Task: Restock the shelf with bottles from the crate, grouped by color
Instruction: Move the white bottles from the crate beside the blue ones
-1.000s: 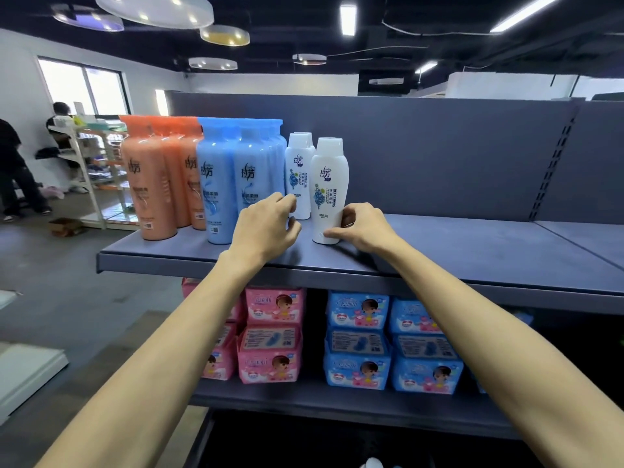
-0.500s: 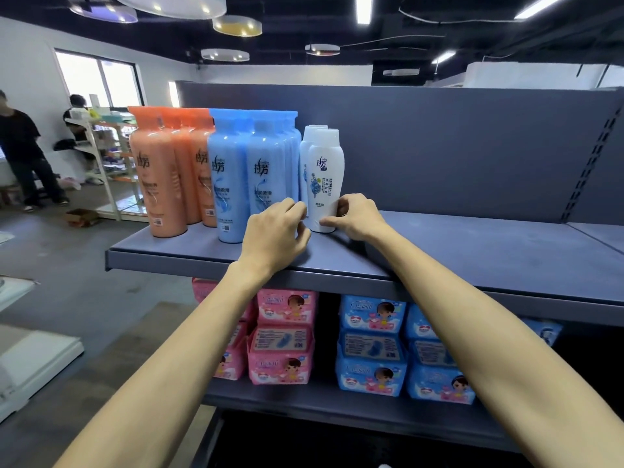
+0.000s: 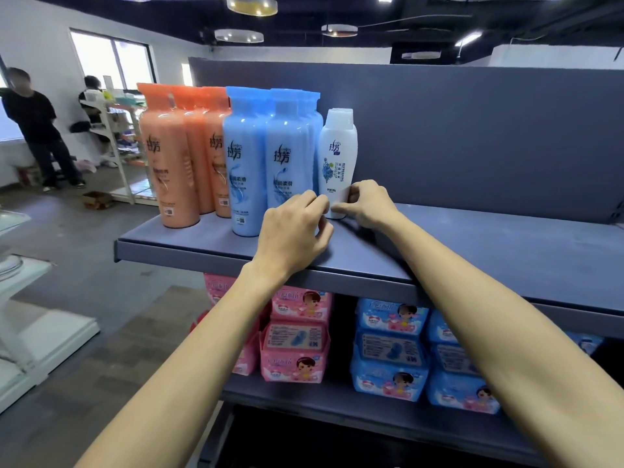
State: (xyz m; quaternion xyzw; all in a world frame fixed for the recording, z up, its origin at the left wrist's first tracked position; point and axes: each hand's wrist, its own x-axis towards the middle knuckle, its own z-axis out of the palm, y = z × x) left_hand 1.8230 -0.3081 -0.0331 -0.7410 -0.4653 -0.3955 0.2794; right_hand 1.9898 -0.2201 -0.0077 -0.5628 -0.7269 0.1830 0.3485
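Note:
On the grey top shelf (image 3: 472,251) stand orange bottles (image 3: 169,163) at the left, blue bottles (image 3: 246,163) beside them, then a white bottle (image 3: 337,153) with another white one hidden right behind it. My right hand (image 3: 368,204) grips the base of the front white bottle, which stands upright against the blue row. My left hand (image 3: 293,231) rests in front of the front blue bottle, its fingers curled and touching the bottle's lower part. The crate is out of view.
The shelf to the right of the white bottle is bare up to the back panel (image 3: 472,136). Pink packs (image 3: 297,332) and blue packs (image 3: 391,349) fill the lower shelf. Two people (image 3: 37,126) stand by a white rack (image 3: 114,143) at far left.
My right hand has slid the front white bottle left and back, into line in front of the other white one against the blue row. My left hand stayed at the blue bottle.

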